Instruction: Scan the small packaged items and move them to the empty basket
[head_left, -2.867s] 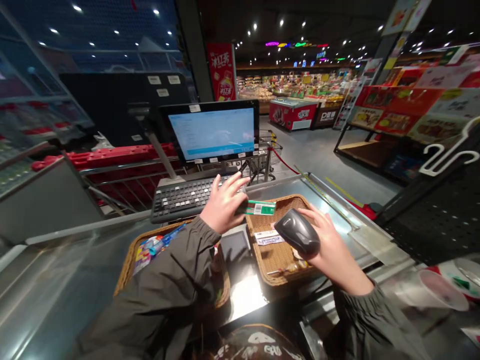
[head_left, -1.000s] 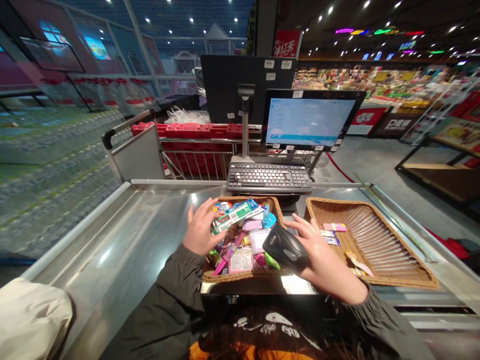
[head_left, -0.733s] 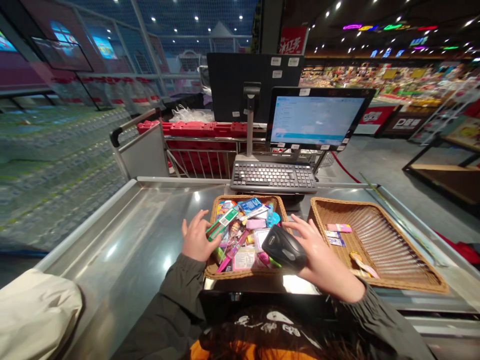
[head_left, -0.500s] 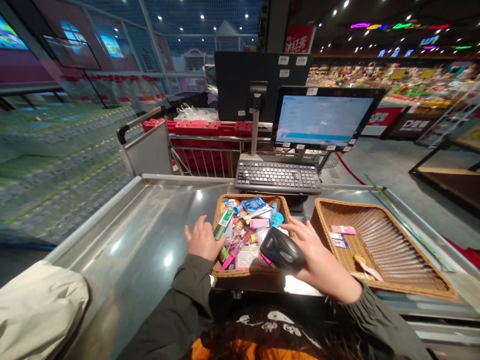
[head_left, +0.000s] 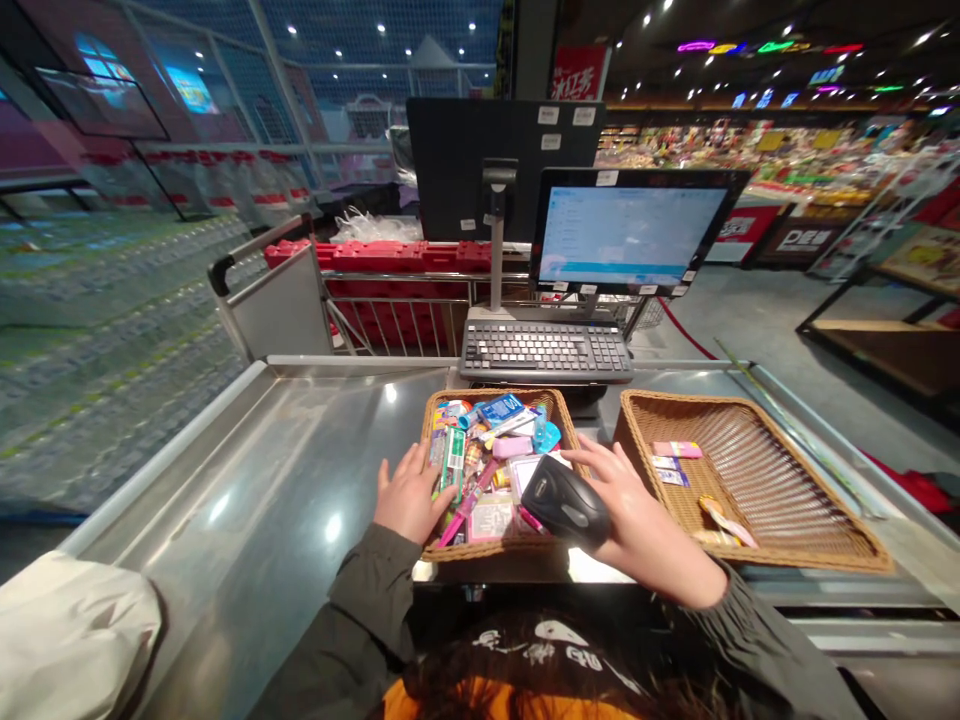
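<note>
Green packet [head_left: 454,461] inside the crowded basket [head_left: 495,549]

Left hand [head_left: 409,502] spreads at its lower end, grip unclear; right hand [head_left: 637,522] grasps a scanner [head_left: 565,502] near the right rim. Steel counter [head_left: 300,480] opens leftward; keyboard [head_left: 544,350] blocks the far side, second basket [head_left: 787,480] the right.

Left of the filled wicker basket [head_left: 480,551], a broad stretch of metal counter [head_left: 300,450] gives open passage, up to a cream fabric bundle [head_left: 75,630]. Behind that basket the keyboard [head_left: 545,347] blocks the way; at the basket's left rim the left hand [head_left: 409,500] does, and over its near right corner the barcode scanner [head_left: 564,503]. On the basket's right, only a narrow gap runs before the second wicker basket [head_left: 757,460].
</note>
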